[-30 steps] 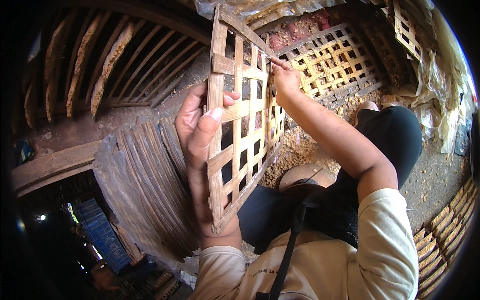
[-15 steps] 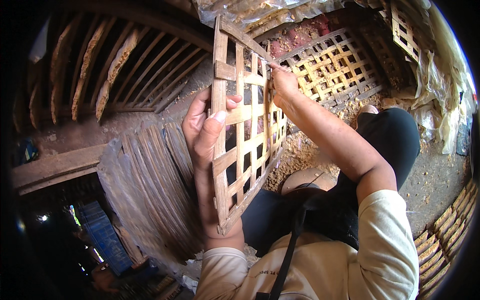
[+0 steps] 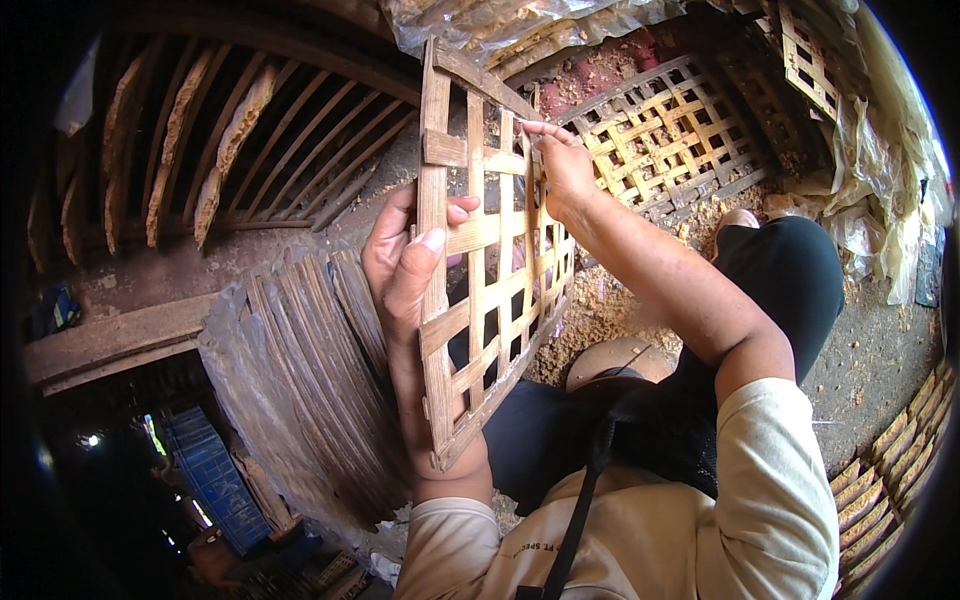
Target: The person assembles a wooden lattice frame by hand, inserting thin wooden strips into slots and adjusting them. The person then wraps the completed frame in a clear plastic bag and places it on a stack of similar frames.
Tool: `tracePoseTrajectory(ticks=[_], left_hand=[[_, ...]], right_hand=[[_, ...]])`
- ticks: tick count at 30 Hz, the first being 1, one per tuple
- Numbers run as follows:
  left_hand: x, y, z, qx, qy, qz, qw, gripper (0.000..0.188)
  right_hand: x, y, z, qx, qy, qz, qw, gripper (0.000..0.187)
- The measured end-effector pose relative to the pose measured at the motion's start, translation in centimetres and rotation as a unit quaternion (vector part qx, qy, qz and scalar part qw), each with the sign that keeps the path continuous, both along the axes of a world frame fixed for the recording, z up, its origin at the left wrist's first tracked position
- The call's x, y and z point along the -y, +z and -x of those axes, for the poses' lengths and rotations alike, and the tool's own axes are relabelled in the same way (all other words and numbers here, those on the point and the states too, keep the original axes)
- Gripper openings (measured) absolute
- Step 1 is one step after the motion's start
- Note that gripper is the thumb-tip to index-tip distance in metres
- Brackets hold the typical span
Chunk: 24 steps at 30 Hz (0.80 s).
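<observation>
My left hand (image 3: 405, 260) grips the left slat of a woven wooden lattice tray (image 3: 477, 285), its thumb on the near face and fingers wrapped round the edge. The tray stands tilted up above my lap, with open square gaps between its flat strips. At its upper right edge is my right hand (image 3: 566, 172), fingers bent and close together against the rim slat. A small pale bit shows by those fingertips; whether they pinch it or a strip is hidden.
Behind lies another lattice tray (image 3: 660, 135) among yellowish crumbs (image 3: 575, 340) on the floor. A stack of trays (image 3: 320, 370) wrapped in plastic stands left. Slatted racks (image 3: 230, 150) rise far left. Plastic sheeting (image 3: 870, 200) hangs right. More stacked trays (image 3: 870, 510) sit lower right.
My right hand's fingers have shifted slightly left along the rim, one finger now stretched further out. The tray and my left hand have moved a little left.
</observation>
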<state>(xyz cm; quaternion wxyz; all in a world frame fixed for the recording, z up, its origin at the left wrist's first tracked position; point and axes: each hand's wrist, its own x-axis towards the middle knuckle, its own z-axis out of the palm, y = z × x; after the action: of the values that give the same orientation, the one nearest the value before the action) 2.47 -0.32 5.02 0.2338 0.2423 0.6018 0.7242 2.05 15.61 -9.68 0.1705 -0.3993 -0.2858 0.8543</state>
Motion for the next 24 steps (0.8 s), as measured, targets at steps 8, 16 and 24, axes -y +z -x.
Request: tracePoseTrajectory(ticks=[8,16,24], left_hand=[[-0.3,-0.4,0.3,0.006,-0.019,-0.012,1.000,0.044],[0.1,0.0,0.4,-0.007,-0.005,0.008,1.000,0.043],[0.1,-0.2,0.7,-0.007,0.002,0.018,1.000,0.041]], right_hand=[[0.0,-1.7,0.9,0.060,-0.048,-0.038,0.996,0.039],[1.5,2.2,-0.4,0.061,-0.002,-0.079,0.995,0.037],[1.6,0.3,-0.6,0.059,-0.041,-0.319,0.945,0.035]])
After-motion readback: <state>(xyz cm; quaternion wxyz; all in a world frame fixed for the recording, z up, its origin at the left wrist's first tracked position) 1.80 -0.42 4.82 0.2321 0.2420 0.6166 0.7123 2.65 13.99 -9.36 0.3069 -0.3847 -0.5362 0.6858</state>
